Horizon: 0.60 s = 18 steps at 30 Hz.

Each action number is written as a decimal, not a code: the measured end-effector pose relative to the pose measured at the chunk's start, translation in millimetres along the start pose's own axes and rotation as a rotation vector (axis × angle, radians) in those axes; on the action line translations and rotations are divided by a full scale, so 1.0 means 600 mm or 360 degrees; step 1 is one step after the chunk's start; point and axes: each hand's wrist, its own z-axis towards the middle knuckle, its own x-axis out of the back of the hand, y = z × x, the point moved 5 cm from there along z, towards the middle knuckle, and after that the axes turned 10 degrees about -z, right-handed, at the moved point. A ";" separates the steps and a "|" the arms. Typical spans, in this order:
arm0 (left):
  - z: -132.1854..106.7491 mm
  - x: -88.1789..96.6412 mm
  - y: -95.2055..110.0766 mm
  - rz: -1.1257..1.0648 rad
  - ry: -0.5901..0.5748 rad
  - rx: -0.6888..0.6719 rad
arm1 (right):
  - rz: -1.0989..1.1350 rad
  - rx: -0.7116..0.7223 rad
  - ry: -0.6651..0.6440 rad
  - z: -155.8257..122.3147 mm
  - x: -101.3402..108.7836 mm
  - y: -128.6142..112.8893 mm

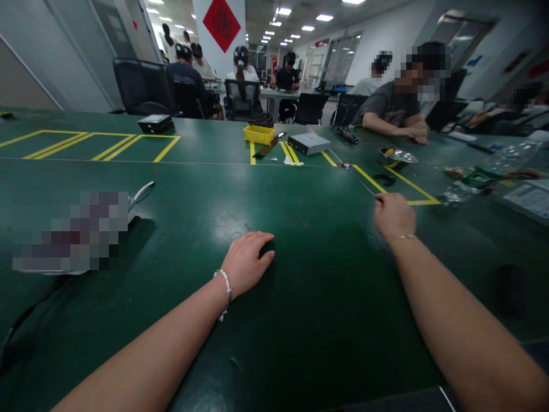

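My left hand rests palm down on the green table, its fingers stretched out and nothing in it. Farther out on the right, my right hand is closed, fingers curled in a pinch. A thin pale rod-like tool runs from its fingertips toward the yellow tape marks; its exact kind is too fine to make out. Near the tool's far end lies a small dark and silvery piece. A silver-grey box sits just beyond, beside a yellow bin with dark coiled stuff behind it.
At left lies a blurred-out device with a white cable and a black strap. A black box stands at the back left. Clear plastic packaging and a green circuit board lie at right. A person sits across the table.
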 end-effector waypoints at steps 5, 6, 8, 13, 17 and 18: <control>-0.001 0.008 0.002 -0.0263 0.0074 0.0092 | 0.0574 0.0937 0.0128 -0.099 0.069 -0.211; -0.001 0.007 0.002 -0.0325 0.0068 0.0109 | 0.0654 0.1060 0.0104 -0.126 0.080 -0.246; 0.000 0.004 -0.002 -0.0415 0.0055 0.0130 | 0.0783 0.1233 0.0056 -0.176 0.098 -0.299; 0.004 -0.001 -0.015 -0.0541 0.0089 0.0185 | 0.0915 0.1491 0.0079 -0.223 0.112 -0.337; 0.002 0.002 -0.012 -0.0752 0.0066 0.0260 | 0.0744 0.1635 0.0102 -0.173 0.099 -0.297; 0.001 0.004 -0.011 -0.0790 0.0071 0.0287 | 0.0632 0.1513 0.0114 -0.147 0.089 -0.273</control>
